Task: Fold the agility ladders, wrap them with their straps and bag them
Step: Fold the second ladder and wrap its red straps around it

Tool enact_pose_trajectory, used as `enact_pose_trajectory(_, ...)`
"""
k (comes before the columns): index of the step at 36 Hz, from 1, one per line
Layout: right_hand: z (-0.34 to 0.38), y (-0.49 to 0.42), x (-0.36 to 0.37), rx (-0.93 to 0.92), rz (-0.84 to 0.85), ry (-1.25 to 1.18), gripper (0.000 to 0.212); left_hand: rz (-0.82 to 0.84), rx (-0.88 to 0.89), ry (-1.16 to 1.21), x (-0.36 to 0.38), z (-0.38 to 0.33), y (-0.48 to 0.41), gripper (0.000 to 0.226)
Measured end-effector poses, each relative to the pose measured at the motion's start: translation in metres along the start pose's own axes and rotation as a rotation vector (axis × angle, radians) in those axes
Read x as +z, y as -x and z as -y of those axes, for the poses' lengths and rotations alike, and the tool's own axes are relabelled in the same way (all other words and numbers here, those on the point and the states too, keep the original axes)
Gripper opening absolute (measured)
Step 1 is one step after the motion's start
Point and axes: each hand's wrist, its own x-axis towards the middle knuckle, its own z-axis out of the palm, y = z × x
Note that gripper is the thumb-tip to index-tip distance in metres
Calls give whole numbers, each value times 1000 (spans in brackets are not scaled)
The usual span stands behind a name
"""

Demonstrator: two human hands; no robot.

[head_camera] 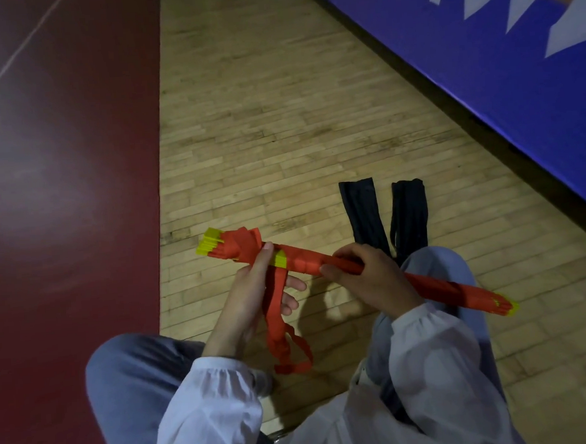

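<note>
A folded agility ladder (436, 283), a bundle of yellow rungs wound in red strap, lies slantwise across my lap above the wooden floor. My right hand (367, 279) grips the bundle near its middle. My left hand (254, 292) holds the bundle nearer its left end, thumb on the yellow rungs. The loose red strap (285, 339) runs under my left fingers and hangs down in loops between my knees. Two black bags (364, 210) (409, 211) lie flat on the floor just beyond my right knee.
I sit on a wooden plank floor (261, 120). A dark red court surface (60, 201) borders it on the left. A blue padded wall (480, 56) with white lettering runs along the right.
</note>
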Motion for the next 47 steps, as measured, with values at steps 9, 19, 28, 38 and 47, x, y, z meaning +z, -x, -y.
enact_pose_trajectory(9,4,3,-3,49,41,116,55,28,22,-47,-1,-2,4,56)
enact_pose_trajectory(19,5,4,-5,3,-61,22,36,72,87,10,0,-5,7,47)
enact_pose_trajectory(28,-1,2,-1,-28,-124,33,31,107,51,32,-3,-5,7,47)
enact_pose_trajectory(38,-10,-2,4,-65,-206,11,37,95,-93,46,-4,-4,6,57)
enact_pose_trajectory(47,-9,-2,4,-91,-294,45,34,48,-152,-40,-7,-1,1,72)
